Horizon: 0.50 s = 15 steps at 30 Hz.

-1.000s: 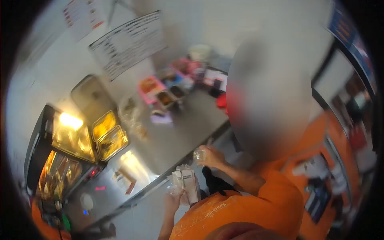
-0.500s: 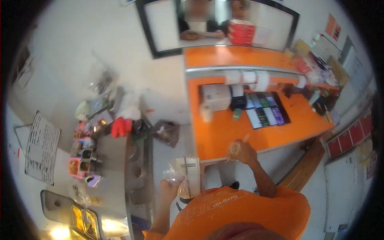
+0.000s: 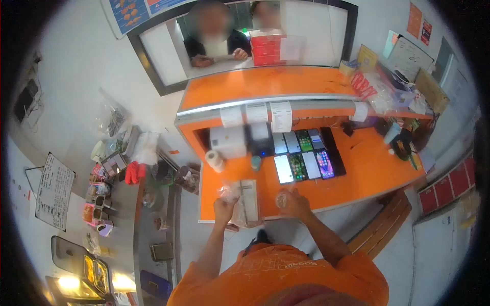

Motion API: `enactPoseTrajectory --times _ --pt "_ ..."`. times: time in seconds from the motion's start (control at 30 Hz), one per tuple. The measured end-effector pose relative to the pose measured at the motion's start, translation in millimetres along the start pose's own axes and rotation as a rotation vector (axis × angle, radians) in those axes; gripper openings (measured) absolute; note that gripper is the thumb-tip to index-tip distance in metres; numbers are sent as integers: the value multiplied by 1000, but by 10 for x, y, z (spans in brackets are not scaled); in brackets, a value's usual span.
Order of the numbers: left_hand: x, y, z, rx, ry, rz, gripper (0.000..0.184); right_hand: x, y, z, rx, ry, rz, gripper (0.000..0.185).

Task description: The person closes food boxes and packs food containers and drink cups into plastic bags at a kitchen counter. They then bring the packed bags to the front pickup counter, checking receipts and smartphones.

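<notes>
My left hand (image 3: 224, 210) is closed on a crumpled clear plastic bag (image 3: 228, 193) at the near edge of the orange counter (image 3: 357, 183). Right beside this bag is a long pale box (image 3: 249, 200); I cannot tell whether it sits inside the bag or against it. My right hand (image 3: 297, 205) grips a small clear packet (image 3: 281, 201) with something brownish in it, over the counter's front edge. Beyond the hands several phones (image 3: 311, 164) lie in two rows, most with lit screens. A white paper roll (image 3: 215, 160) stands left of them.
Paper receipts (image 3: 281, 116) hang from the shelf edge. Behind the window two people stand near stacked red boxes (image 3: 266, 49). On the left, a metal worktop (image 3: 120, 209) carries containers and red gloves (image 3: 135, 173). A wooden bench (image 3: 377, 224) stands at the right.
Both hands have come forward to the counter's edge. The bag and pale box moved with my left hand from beside the counter to over it. The view has shifted right.
</notes>
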<state>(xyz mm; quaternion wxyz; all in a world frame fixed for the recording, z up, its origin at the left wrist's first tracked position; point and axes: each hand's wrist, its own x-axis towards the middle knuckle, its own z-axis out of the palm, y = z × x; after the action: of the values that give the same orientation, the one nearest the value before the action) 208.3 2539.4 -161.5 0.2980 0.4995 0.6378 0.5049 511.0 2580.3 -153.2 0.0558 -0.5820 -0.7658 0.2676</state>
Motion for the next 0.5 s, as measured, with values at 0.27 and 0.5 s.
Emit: enactPoseTrajectory --times 0.27,0.5 --pt "222 -30 251 183 45 -12 35 442 295 63 19 21 -127 65" --pt "10 921 424 709 639 173 61 754 717 -78 415 198 -181 52"
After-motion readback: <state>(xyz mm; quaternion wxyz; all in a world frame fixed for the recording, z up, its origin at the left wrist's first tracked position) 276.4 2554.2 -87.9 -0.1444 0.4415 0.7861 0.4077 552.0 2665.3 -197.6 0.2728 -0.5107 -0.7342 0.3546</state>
